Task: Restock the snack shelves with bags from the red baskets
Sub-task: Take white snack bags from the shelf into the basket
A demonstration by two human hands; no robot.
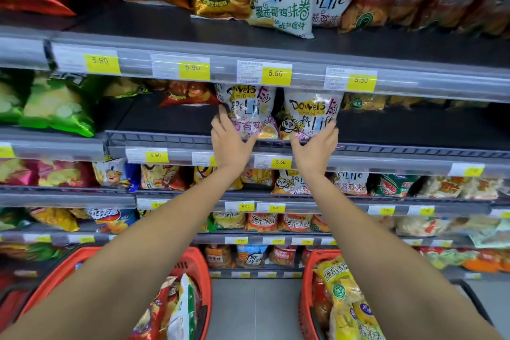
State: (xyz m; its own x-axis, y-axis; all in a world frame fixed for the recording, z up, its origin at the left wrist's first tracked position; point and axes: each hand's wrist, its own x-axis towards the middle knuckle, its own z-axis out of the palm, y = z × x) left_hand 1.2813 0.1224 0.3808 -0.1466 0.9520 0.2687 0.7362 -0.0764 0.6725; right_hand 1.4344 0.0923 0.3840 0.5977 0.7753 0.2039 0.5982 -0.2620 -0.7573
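Hands reach up toward twelve o'clock, one white snack bag in each. My left hand (230,143) grips the left white bag (249,106) low down, with my fingers up its nine o'clock edge and my thumb spread under its bottom. My right hand (316,150) grips the right white bag (311,113), fingers round its three o'clock edge. Both bags are upright, side by side, at the front rail of the grey shelf (165,138). The left red basket (203,270) sits at seven o'clock and the right red basket (305,287) at five o'clock, both holding bags.
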